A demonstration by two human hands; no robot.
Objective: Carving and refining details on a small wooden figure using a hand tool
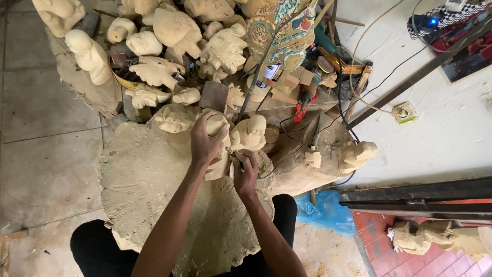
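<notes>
left hand (206,143) wraps round a pale wooden figure carving (220,149); right hand (245,172) pinches a thin carving tool (234,155) against it.

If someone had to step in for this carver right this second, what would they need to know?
Left hand: wrapped over the top of the pale wooden figure, steadying it on the dusty work block.
Right hand: closed grip on a small carving tool, tip against the figure's side.
Nearby: another rough figure just beyond, a pile of carved figures behind, a painted mask.
Done: figure roughly shaped. Left: detail carving; how much is hidden by the hands.
</notes>
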